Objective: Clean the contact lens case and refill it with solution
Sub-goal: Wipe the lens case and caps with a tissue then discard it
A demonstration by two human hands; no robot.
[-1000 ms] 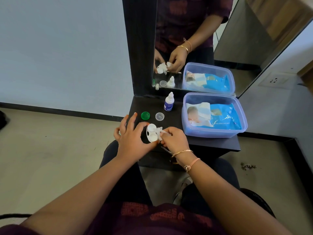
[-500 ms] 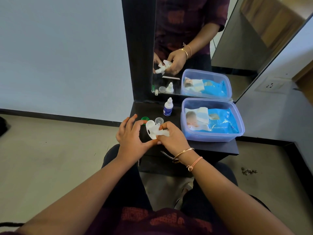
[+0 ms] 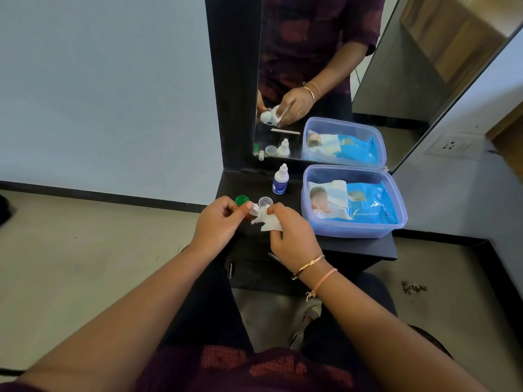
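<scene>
Both hands (image 3: pixel 254 224) apparently rub tissue (image 3: pixel 267 220) on case (image 3: pixel 254 208).

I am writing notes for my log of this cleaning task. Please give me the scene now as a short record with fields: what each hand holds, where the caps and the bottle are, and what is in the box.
left hand: pinches the lens case, mostly hidden
right hand: presses a white wipe against the case
green cap: on the black shelf, off the case
clear cap: on the shelf, beside the green cap
solution bottle: upright, near the mirror, closed
plastic box: open, holds a blue wipes pack
</scene>
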